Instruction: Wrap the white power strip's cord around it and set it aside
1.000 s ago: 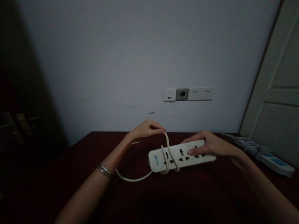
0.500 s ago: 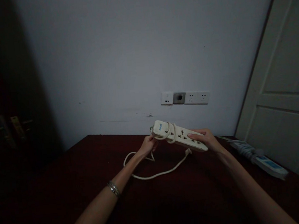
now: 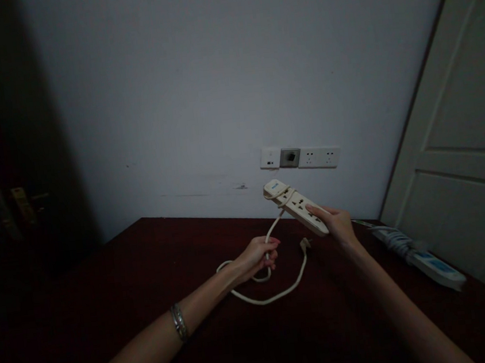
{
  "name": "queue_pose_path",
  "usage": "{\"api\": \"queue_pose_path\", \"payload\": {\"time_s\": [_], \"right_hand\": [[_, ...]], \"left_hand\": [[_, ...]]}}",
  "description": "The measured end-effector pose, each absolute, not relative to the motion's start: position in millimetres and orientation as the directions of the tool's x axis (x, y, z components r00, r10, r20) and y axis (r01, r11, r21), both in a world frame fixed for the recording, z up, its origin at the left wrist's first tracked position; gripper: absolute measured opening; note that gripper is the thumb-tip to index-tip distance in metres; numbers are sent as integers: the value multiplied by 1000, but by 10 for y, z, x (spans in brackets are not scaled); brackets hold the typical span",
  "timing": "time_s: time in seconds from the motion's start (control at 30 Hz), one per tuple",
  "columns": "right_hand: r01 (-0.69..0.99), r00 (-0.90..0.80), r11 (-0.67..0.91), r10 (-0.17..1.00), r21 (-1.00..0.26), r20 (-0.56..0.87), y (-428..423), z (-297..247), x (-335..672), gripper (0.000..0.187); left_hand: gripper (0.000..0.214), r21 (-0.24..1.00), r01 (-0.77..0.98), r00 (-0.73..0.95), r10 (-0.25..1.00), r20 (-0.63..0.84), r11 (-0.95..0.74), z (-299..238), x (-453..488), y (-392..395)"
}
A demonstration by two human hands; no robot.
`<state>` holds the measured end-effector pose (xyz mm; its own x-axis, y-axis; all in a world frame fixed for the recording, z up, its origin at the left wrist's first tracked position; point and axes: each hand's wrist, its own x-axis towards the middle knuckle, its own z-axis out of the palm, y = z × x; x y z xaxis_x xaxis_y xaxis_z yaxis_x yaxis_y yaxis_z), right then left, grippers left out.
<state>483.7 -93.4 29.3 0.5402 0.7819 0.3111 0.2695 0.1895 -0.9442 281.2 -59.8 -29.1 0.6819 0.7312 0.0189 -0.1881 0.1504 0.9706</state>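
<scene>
Your left hand: closed around the cord
Your right hand: clamped on the power strip, 4 o'clock end
Plug: 3 o'clock of your left hand

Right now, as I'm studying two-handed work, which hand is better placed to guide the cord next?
Likely the left: the left grip holds the white cord, while the right grip is occupied holding the unwrapped end of the power strip.

Head-worn view, facing wall, angled down
</scene>
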Motion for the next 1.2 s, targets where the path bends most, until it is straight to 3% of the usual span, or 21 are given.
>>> {"api": "queue_pose_path", "payload": {"time_s": [0.2,0.37,0.43,0.57,0.83,1.07,1.2], "right_hand": [[428,514,172,761,-887,396,-893,236,4908,60],[619,385,203,764,-758,518,-909,222,4898,52],[692,328,209,762,-691,559,-933,243,4893,46],[807,252,163,774,-567,581,-951,271,4947,43],[879,-116,285,905,-381,410,-938,217,4973,43],[840,-286,351,934,-414,212,-1009,271,4888,41],[855,-273,326,944,-403,185,-999,279,4869,40]], "left_hand": [[10,988,-49,742,668,-63,148,-232,2824,-857],[11,980,179,606,794,-40,-87,-295,2828,-864],[15,931,274,536,842,60,-240,-302,2795,-830],[17,691,448,477,806,351,-567,-216,2673,-811],[24,166,643,603,627,493,-748,-33,2543,-752],[21,-271,503,835,381,397,-821,140,2447,-457],[23,-370,387,909,282,307,-844,213,2494,-411]]}}
